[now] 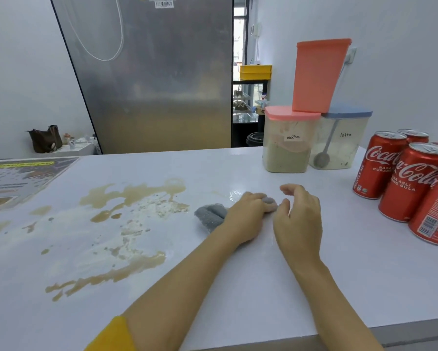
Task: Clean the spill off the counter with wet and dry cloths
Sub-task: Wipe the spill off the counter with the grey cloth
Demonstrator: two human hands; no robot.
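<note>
A brown liquid spill mixed with white powder (126, 219) spreads across the left half of the white counter (238, 287). A grey cloth (210, 216) lies bunched just right of the spill. My left hand (245, 219) grips the cloth, with part of it showing past my fingers at the right. Beside it my right hand (299, 216) hovers with fingers loosely curled, its thumb next to the cloth's end and holding nothing. A wet sheen shows on the counter just beyond my left hand.
Several red cola cans (410, 183) stand at the right. Behind them are a "mocha" container (288, 145), a "latte" container (339, 143) and an orange tub (319, 74) stacked on top. A laminated sheet (17, 181) lies at the far left. A steel fridge (149, 72) stands behind the counter.
</note>
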